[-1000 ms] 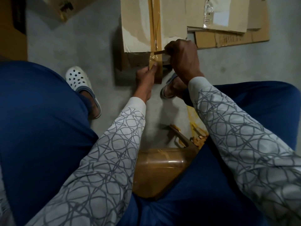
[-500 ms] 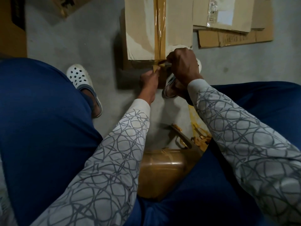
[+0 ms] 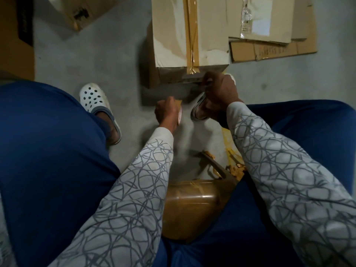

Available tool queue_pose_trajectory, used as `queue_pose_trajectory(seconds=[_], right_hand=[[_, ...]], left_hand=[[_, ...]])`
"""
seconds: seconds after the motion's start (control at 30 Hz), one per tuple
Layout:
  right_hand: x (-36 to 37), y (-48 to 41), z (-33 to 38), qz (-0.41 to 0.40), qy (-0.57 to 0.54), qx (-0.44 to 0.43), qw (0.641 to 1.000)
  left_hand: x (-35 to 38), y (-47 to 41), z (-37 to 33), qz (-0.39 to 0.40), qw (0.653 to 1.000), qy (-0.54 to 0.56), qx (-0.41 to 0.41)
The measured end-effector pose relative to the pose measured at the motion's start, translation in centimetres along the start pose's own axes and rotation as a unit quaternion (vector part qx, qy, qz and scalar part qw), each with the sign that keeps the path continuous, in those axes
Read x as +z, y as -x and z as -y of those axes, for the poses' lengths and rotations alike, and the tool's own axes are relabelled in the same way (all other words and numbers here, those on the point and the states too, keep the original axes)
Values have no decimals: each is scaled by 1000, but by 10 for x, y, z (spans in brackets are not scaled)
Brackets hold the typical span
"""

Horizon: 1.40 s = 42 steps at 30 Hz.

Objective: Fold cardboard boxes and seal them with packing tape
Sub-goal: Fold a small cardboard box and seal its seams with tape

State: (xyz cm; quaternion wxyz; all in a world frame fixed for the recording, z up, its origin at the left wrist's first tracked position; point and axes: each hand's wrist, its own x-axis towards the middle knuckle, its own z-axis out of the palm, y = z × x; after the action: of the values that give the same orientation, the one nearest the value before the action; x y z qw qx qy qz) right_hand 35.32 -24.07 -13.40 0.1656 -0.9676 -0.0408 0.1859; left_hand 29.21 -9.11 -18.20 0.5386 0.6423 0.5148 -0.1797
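Observation:
A cardboard box point(image 3: 173, 33) stands on the floor ahead of me, with a strip of brown packing tape point(image 3: 192, 31) running along its top seam and over the near edge. My right hand point(image 3: 218, 89) grips a flat grey blade point(image 3: 192, 78) that lies against the box's near face, just under the tape's end. My left hand point(image 3: 166, 112) is a little back from the box and holds a tape roll point(image 3: 179, 110) with a pale rim; most of the roll is hidden by the fingers.
Flattened cardboard sheets point(image 3: 273, 47) lie right of the box. Another box point(image 3: 82, 10) sits at the far left. A brown plastic stool point(image 3: 192, 205) with tape scraps point(image 3: 236, 170) is between my knees. My feet in white clogs point(image 3: 94, 97) rest on the grey floor.
My left hand has pulled back from the box's near face with the tape roll, which is apart from the strip on the box. My right hand has dropped slightly, and the grey blade shows.

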Motion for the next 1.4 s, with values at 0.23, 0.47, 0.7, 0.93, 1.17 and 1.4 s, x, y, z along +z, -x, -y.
queue_pose_trajectory(seconds=[0.23,0.47,0.7,0.93,1.17,1.4], right_hand=[[-1,-28,12,-124,-188,-30,974],[23,-62,3,-142,-66,-134,978],[46,-78,-4,-242,-10,-209,947],[38,-76,8,-202,-62,-159,964],[-13,-3,29,-113,-290,74,948],[-32,105,74,-35,-510,159,844]], left_hand=[[1,6,-18,-43,991,-21,123],[4,-4,-27,-32,984,-47,171],[6,-20,-7,-8,984,-77,159],[1,-22,-11,28,993,44,109],[-36,29,-16,74,972,70,214],[-89,99,-24,120,934,142,306]])
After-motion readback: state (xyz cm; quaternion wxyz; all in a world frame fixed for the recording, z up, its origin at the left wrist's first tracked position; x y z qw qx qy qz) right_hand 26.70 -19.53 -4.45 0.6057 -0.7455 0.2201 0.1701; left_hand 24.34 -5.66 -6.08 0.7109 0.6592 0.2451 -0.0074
